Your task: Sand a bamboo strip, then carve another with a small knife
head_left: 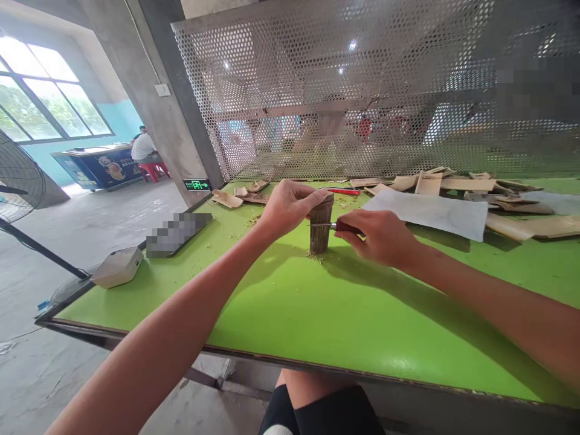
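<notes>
A brown strip of what looks like bamboo (321, 226) stands upright on the green tabletop (290, 308). My left hand (292, 208) grips its upper end, thumb across the top. In my right hand (378, 235) is a carving knife (347, 228) with a dark red handle; its thin blade lies against the front of the strip, about mid-height. Fine yellowish shavings (316, 257) lie at the foot of the strip. Just behind it is a red pen-like tool (345, 191), partly hidden.
Curved bamboo pieces (428, 183) are heaped at the back right, by a white sheet (430, 211). More scraps (228, 199) lie at the back left. A white box (118, 267) sits near the left edge. A perforated metal screen (339, 90) stands behind; a person (144, 148) sits far off.
</notes>
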Available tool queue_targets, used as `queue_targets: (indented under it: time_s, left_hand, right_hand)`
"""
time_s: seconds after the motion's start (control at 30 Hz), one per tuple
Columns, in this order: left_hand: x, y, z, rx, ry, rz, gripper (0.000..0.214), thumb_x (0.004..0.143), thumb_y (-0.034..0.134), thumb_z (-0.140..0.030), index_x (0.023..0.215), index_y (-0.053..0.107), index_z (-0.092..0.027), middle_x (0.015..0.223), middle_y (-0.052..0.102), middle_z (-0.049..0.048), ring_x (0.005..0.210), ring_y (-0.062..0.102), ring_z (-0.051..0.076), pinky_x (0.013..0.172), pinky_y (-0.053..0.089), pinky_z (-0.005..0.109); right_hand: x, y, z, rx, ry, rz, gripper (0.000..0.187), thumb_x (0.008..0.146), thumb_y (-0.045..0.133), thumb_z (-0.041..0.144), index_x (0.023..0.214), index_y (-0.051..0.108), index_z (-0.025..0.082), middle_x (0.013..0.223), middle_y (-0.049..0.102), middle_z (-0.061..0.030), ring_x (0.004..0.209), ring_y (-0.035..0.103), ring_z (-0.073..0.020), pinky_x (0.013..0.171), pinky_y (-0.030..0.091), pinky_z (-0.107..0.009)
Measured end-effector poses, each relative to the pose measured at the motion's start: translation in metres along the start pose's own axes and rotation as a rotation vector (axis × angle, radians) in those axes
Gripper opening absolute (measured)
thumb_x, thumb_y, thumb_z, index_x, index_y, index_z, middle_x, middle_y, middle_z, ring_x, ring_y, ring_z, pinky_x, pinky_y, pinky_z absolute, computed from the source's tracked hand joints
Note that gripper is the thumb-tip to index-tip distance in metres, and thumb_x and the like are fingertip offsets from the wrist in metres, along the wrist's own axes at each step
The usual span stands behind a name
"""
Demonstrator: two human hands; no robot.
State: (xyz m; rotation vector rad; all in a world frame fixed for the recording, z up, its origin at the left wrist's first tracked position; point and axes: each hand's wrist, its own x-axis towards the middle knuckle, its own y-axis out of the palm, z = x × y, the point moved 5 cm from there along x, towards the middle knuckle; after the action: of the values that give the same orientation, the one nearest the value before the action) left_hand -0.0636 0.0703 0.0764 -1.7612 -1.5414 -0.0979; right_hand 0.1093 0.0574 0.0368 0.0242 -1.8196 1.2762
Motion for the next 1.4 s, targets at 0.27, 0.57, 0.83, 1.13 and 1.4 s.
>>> queue_targets:
  time_s: [0.27,0.57,0.83,1.13,1.4]
  left_hand:
    - [0.004,0.000,0.011,-0.137,-0.053,0.029,0.035,0.084,0.066,-0.046,0.085,0.079,-0.014,0.074,0.073,0.0063,0.059,0.061,0.010,0.058,0.052,0.024]
    - [0.002,0.001,0.006,-0.105,-0.018,0.033,0.038,0.083,0.066,-0.050,0.083,0.079,-0.014,0.072,0.072,0.0055,0.058,0.059,0.010,0.056,0.051,0.023]
    - [0.002,0.001,0.006,-0.128,-0.015,0.049,0.038,0.083,0.066,-0.050,0.083,0.079,-0.014,0.072,0.072,0.0056,0.060,0.061,0.011,0.057,0.050,0.024]
    - [0.003,0.003,0.008,-0.161,-0.039,0.056,0.035,0.083,0.067,-0.046,0.085,0.079,-0.014,0.076,0.074,0.0071,0.061,0.062,0.011,0.059,0.051,0.023]
    - [0.004,0.001,0.010,-0.178,-0.052,0.054,0.036,0.083,0.067,-0.047,0.084,0.079,-0.013,0.076,0.074,0.0075,0.062,0.063,0.012,0.060,0.052,0.025]
  right_hand:
    - [-0.001,0.003,-0.011,0.094,0.028,-0.012,0.024,0.092,0.056,0.038,0.088,0.069,0.017,0.078,0.070,-0.0058,0.065,0.058,-0.0165,0.060,0.037,-0.028]
    - [0.000,0.008,-0.005,0.068,0.012,0.052,0.025,0.093,0.054,0.037,0.090,0.069,0.018,0.079,0.071,-0.0054,0.065,0.058,-0.0162,0.060,0.034,-0.028]
    - [0.001,0.008,-0.004,0.029,0.010,0.024,0.029,0.094,0.051,0.041,0.091,0.069,0.018,0.080,0.071,-0.0065,0.066,0.058,-0.0167,0.060,0.033,-0.028]
    - [-0.001,0.009,-0.006,0.026,0.009,0.059,0.029,0.094,0.051,0.040,0.091,0.070,0.018,0.080,0.071,-0.0062,0.066,0.058,-0.0165,0.061,0.033,-0.028]
    - [-0.004,0.012,-0.008,0.014,-0.001,0.077,0.029,0.094,0.052,0.041,0.092,0.071,0.019,0.080,0.071,-0.0061,0.064,0.058,-0.0164,0.059,0.032,-0.028]
